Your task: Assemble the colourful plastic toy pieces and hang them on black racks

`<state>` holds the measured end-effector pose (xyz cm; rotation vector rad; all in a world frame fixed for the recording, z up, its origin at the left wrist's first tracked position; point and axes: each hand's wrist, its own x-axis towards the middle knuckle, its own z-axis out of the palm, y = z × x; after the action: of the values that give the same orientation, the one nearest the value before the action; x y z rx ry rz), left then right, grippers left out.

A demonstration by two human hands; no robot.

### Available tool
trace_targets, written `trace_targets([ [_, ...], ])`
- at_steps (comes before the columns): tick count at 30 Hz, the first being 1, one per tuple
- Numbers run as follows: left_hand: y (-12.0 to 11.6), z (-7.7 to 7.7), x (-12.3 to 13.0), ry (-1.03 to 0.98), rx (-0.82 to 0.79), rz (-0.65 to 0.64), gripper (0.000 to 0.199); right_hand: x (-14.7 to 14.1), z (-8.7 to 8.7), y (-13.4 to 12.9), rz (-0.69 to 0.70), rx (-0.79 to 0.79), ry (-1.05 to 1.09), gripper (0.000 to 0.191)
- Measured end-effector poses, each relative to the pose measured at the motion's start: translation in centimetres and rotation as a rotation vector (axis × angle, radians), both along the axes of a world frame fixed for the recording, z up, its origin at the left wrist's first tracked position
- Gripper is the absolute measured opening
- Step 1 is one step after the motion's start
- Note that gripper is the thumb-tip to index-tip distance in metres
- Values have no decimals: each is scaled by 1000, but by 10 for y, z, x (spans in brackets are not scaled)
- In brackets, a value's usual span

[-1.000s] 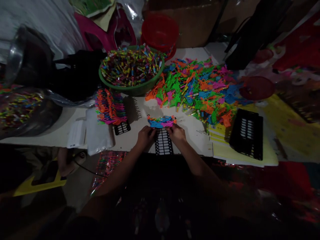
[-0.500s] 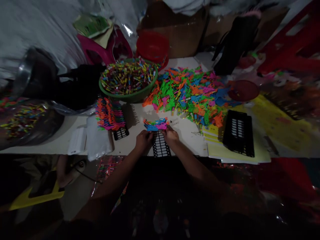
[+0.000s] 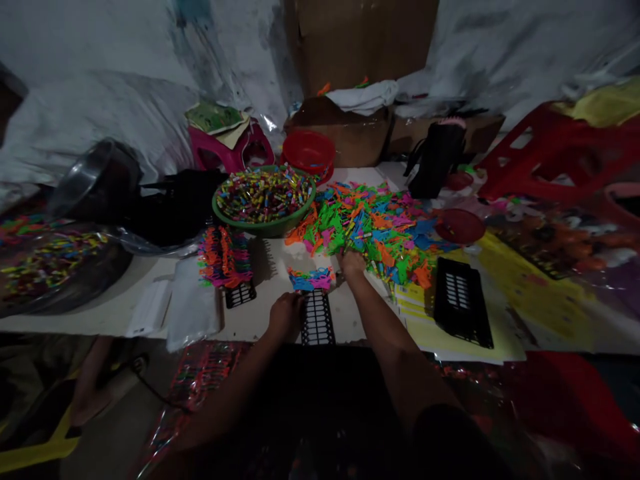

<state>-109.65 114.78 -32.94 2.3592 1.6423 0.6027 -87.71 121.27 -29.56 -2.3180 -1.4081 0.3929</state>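
A black slotted rack (image 3: pixel 317 320) lies on the white table in front of me, its far end filled with small colourful plastic pieces (image 3: pixel 311 279). My left hand (image 3: pixel 285 315) is closed on the rack's left edge. At the near edge of a large heap of colourful plastic pieces (image 3: pixel 373 223) is my right hand (image 3: pixel 353 263); its fingertips are too dark and small to tell what they hold, if anything. Left of the rack stands another black rack (image 3: pixel 241 295) loaded with rows of colourful pieces (image 3: pixel 225 257).
A green basin (image 3: pixel 265 228) of small striped pieces stands behind the racks. Black trays (image 3: pixel 461 300) rest on yellow sheets (image 3: pixel 415 317) at the right. Clear plastic bags (image 3: pixel 193 303) lie at the left, and a red bowl (image 3: pixel 309 150) sits at the back.
My right hand has left the rack and moved forward to the heap. My left hand remains at the rack. The camera view has tilted up, showing more of the wall.
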Motion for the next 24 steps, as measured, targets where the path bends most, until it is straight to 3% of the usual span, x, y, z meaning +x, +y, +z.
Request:
trace_targets([
  [2, -8, 0, -7, -26, -27, 15, 24, -1, -3, -1, 8, -5, 14, 23],
  [5, -23, 3, -16, -133, -100, -22, 20, 1, -14, -26, 29, -38, 29, 17],
  [7, -34, 9, -13, -266, -240, -107, 21, 2, -22, -55, 76, -20, 58, 20],
  [12, -49, 26, 29, -642, -677, -283, 34, -13, -22, -141, 350, 287, 400, 31],
  [15, -51, 29, 50, -703, -686, -327, 31, -15, -10, -169, 571, 207, 464, 26],
  [17, -51, 28, 51, -682, -601, -322, 23, -4, -4, -168, 624, 100, 410, 25],
  [19, -51, 27, 43, -657, -463, -307, 18, 15, -1, -154, 502, 72, 260, 25],
  [22, -49, 26, 19, -594, -295, -258, 11, 41, -3, -124, 165, 27, -43, 24],
  [24, -46, 24, 1, -557, -250, -189, 9, 50, -8, -109, 92, -94, -112, 19],
])
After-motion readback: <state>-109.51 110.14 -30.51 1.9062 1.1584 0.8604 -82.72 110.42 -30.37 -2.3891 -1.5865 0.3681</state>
